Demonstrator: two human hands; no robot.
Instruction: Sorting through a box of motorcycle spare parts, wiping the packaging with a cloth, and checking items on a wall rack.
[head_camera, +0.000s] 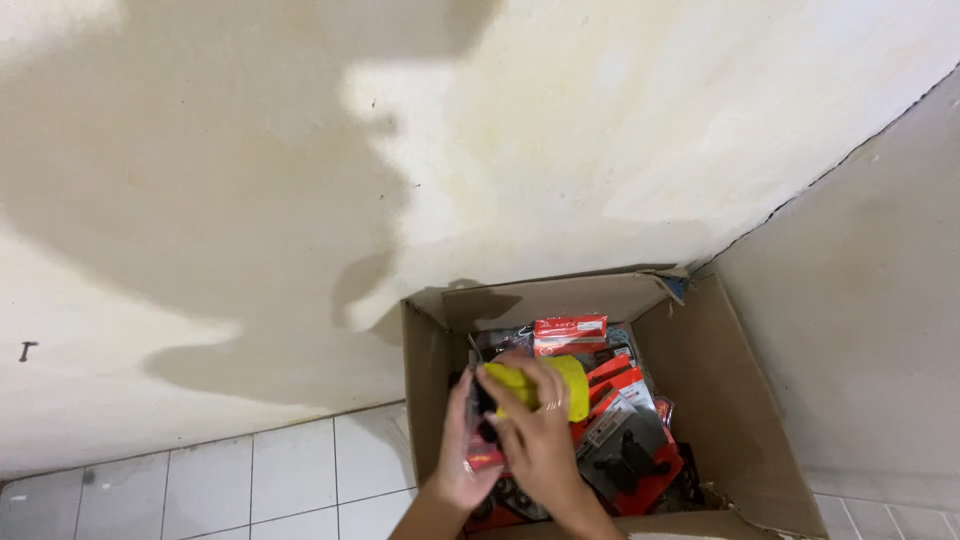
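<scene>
Rough cardboard box (720, 400) holds glossy packets (625, 420); both hands (520, 440) clasp one.

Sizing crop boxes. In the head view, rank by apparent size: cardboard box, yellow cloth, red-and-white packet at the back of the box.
1. cardboard box, by far the largest
2. yellow cloth, partly hidden by the right hand
3. red-and-white packet; looks close to the cloth, so that order is unsure
</scene>
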